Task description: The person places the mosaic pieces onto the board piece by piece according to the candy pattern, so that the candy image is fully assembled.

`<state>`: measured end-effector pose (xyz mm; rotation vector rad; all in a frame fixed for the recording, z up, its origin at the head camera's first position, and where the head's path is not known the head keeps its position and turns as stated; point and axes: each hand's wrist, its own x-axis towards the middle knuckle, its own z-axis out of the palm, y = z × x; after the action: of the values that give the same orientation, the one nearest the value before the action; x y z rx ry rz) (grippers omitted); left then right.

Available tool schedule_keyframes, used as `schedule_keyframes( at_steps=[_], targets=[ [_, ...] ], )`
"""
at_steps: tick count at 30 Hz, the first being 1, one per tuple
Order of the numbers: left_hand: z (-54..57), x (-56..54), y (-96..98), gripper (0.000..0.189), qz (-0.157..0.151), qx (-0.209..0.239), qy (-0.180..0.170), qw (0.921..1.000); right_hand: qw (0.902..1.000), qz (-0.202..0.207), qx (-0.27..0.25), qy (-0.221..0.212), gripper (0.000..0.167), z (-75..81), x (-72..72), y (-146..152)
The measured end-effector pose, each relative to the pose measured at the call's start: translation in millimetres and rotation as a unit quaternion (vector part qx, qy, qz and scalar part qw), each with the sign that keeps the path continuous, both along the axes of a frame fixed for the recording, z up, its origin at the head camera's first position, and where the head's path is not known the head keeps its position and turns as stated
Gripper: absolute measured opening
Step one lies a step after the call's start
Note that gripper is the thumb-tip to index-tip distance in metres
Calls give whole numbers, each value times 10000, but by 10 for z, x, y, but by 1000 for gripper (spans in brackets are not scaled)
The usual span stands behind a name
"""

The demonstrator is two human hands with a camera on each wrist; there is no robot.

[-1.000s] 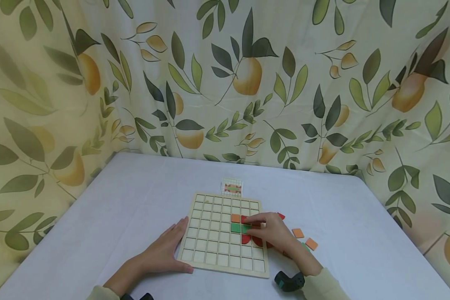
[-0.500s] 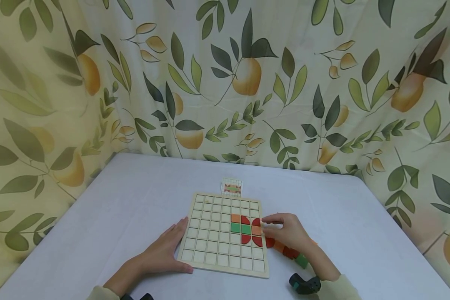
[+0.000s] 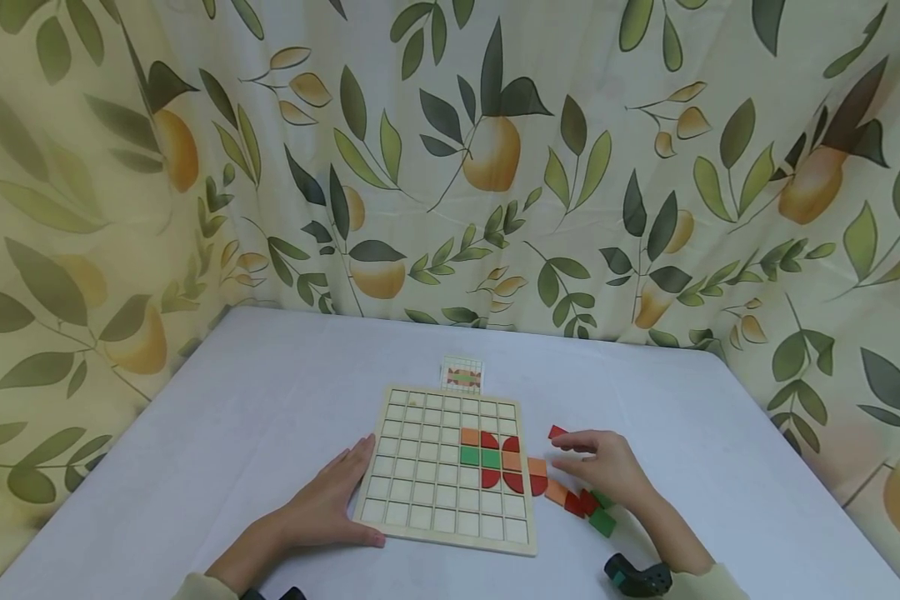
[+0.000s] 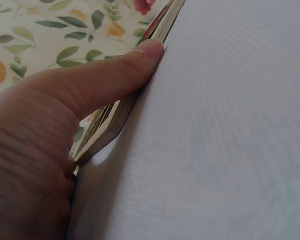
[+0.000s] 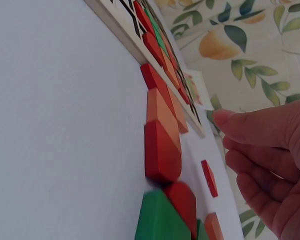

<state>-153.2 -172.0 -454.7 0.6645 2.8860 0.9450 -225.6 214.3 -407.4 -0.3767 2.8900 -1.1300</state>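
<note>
A wooden grid board [image 3: 423,493] lies on the table. My left hand [image 3: 333,493] rests at its near left corner, fingers along the left side and thumb [image 4: 135,62] pressed on the near edge. Orange, green and red tiles fill several squares on the board's right part, among them a green tile [image 3: 491,457] and a red rounded tile [image 3: 513,482]. My right hand [image 3: 603,462] hovers right of the board above loose tiles, its fingers loosely bent and nothing between them. Just beyond its fingertips lies a small red tile [image 3: 557,432].
Loose tiles trail right from the board's edge: an orange tile [image 3: 557,492], a red tile [image 3: 574,504] and a green tile [image 3: 602,522] among them. Behind the board lies a pattern card [image 3: 462,375]. A leaf-and-fruit curtain [image 3: 450,167] hangs behind the table.
My right hand has drawn back from the board to the right, uncovering the green and red tiles in its squares. The left hand has stayed at the board's corner.
</note>
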Motion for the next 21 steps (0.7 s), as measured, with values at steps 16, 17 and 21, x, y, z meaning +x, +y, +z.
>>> schedule_keyframes(
  at_steps=[16, 17, 21],
  targets=[
    [23, 2, 3, 128, 40, -27, -53, 10000, 9991, -351, 142, -179, 32, 7, 88, 353],
    [25, 2, 3, 128, 42, -26, -56, 10000, 9987, -432, 110, -266, 33, 1, 90, 371],
    [31, 3, 8, 127, 20, -19, -69, 10000, 9965, -696, 139, -451, 38, -40, 82, 435]
  ],
)
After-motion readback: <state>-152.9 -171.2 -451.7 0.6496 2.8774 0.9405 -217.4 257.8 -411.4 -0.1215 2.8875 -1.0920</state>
